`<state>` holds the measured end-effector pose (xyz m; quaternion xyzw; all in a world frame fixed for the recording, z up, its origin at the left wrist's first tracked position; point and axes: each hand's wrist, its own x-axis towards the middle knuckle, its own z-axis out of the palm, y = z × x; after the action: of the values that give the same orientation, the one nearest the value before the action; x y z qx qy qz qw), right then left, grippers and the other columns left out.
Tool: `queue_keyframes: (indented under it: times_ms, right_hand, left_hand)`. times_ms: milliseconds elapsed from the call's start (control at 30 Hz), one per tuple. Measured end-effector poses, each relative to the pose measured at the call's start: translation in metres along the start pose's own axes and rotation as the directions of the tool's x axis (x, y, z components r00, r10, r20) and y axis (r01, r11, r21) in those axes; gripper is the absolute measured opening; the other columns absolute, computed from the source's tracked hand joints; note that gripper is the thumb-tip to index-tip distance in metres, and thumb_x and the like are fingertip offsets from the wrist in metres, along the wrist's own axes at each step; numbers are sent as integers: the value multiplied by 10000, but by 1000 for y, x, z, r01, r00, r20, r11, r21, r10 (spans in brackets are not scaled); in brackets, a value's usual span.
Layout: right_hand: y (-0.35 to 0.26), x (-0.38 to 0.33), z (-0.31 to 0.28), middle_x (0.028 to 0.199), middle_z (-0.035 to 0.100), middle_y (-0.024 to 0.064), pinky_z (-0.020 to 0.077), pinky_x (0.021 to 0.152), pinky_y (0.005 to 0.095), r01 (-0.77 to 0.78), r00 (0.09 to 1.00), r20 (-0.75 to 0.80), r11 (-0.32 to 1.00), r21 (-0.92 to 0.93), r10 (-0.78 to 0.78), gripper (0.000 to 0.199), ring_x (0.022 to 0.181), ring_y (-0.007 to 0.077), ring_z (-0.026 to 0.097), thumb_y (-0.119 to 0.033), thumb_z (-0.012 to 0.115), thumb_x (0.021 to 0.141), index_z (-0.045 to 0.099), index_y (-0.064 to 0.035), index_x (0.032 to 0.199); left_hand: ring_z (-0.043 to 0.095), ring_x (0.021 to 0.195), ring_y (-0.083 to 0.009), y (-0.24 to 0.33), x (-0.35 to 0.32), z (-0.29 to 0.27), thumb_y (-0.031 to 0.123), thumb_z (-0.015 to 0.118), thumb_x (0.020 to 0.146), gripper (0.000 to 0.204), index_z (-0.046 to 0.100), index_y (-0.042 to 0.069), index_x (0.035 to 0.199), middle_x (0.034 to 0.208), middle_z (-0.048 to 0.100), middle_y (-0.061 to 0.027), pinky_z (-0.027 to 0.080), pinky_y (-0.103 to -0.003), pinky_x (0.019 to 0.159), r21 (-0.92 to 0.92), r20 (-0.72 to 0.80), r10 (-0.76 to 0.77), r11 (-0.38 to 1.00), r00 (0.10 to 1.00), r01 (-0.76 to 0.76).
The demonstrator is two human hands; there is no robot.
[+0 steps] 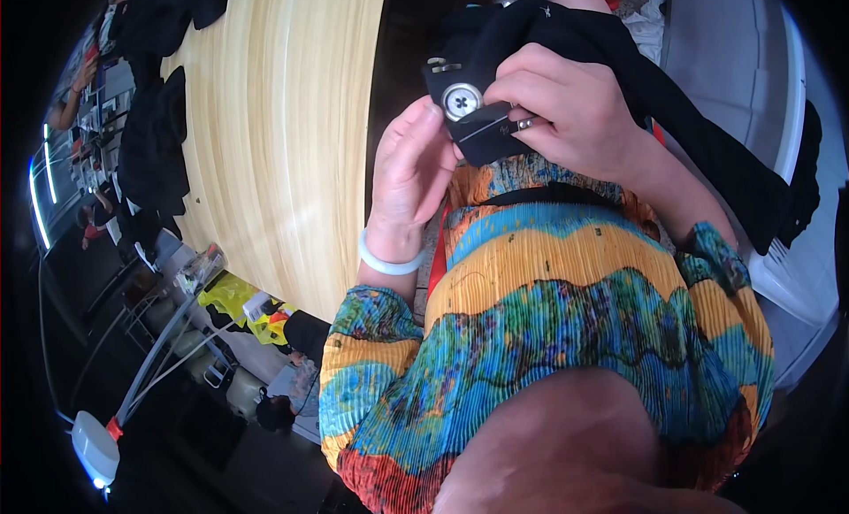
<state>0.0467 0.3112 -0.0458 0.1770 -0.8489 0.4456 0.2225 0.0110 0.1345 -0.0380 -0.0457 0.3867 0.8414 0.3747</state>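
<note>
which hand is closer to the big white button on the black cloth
Left. The left hand has its fingertips touching the button from the lower left; the right hand pinches the black cloth just to its right.

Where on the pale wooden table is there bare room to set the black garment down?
The pale wooden tabletop is bare across its wide middle, between dark garments along its left edge and the black garment with a silver four-hole button. It is crowded where the left hand and right hand hold that garment.

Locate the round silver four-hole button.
In the head view, the round silver four-hole button sits top centre on the black fabric, between the left hand and right hand.
</note>
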Motion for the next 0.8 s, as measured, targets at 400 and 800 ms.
queue_keyframes:
  times_ms: [400, 800]
  right_hand:
    - [15, 10, -2, 758, 513, 51, 443, 511, 248, 35, 996, 80, 999, -1, -34, 175, 601, 195, 552, -70, 625, 660, 531, -31, 802]
    - [-22, -4, -20, 723, 497, 9, 375, 546, 162, -351, 931, 86, 808, 474, 354, 227, 627, 31, 450, -100, 617, 769, 519, -3, 949]
  left_hand:
    - [572, 668, -98, 2, 1, -7, 62, 437, 842, 224, 477, -20, 1046, 843, 587, -73, 483, -192, 613, 35, -46, -154, 987, 987, 156]
    - [515, 961, -184, -3, 0, -6, 90, 505, 835, 352, 420, 32, 1172, 1092, 514, -101, 437, -285, 788, -102, 125, 76, 993, 989, -63]
